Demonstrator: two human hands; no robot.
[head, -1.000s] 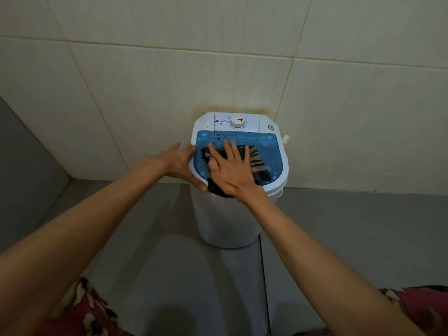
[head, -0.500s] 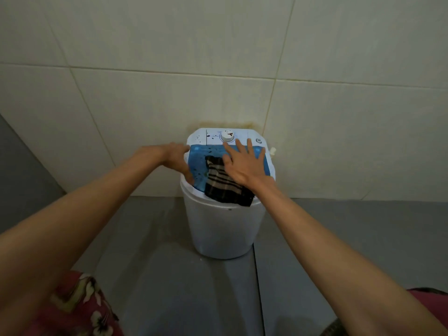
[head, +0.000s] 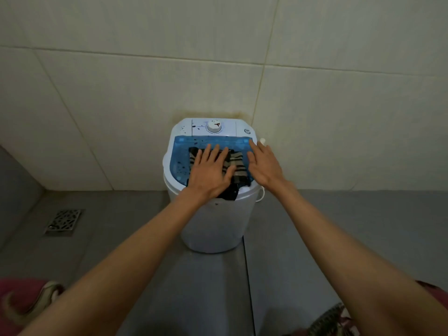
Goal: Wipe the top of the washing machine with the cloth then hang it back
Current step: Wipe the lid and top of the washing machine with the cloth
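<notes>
A small white washing machine [head: 213, 226] stands on the floor against the tiled wall, with a blue see-through lid [head: 179, 163] and a white dial [head: 213, 126] behind it. A dark striped cloth [head: 236, 163] lies on the lid, and its near end hangs over the front rim. My left hand [head: 208, 173] presses flat on the cloth with fingers spread. My right hand [head: 264, 166] rests on the right edge of the lid beside the cloth, fingers stretched out, holding nothing.
A metal floor drain [head: 63, 220] is set in the grey floor at the left. A small white cap [head: 262, 141] sticks out at the machine's right side. Cream wall tiles rise right behind the machine.
The hands have swapped: my right hand left the cloth and went to the lid's right edge. My left hand came off the left rim onto the cloth. The view shifted right.
</notes>
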